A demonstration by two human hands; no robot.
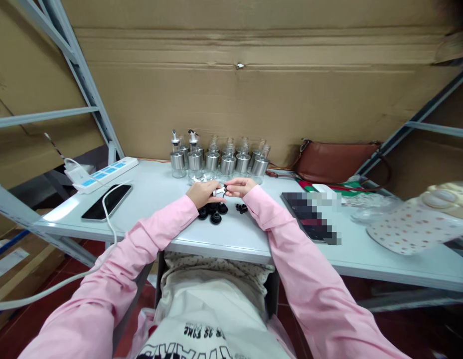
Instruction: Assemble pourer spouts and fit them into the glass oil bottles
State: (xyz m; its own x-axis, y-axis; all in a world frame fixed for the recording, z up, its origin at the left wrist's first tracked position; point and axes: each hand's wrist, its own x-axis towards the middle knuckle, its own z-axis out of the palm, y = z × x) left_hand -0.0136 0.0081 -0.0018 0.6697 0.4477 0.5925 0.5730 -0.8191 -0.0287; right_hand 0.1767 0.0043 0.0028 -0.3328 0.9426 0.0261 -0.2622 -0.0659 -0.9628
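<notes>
My left hand point(204, 193) is closed around a small pale pour spout point(219, 191) in front of the bottles. Facing it, my right hand point(240, 187) pinches a small black piece point(226, 188) against the end of the spout. Below my left hand lie several round black stoppers point(215, 218), partly hidden by it. A little pile of tiny black caps point(241, 208) rests near my right wrist. Behind my left hand are more white spout parts point(200, 178). Glass bottles with steel sleeves point(227, 165) stand grouped at the back; two at the left carry pourer tops point(193, 137).
At left are a power strip point(115, 174), a phone point(107, 202) and a white cable point(108, 219) running off the table. At right lie a dark tablet-like slab point(306, 217), a brown bag point(336, 162) and a dotted white item point(406, 227). Cardboard point(253, 99) walls the back.
</notes>
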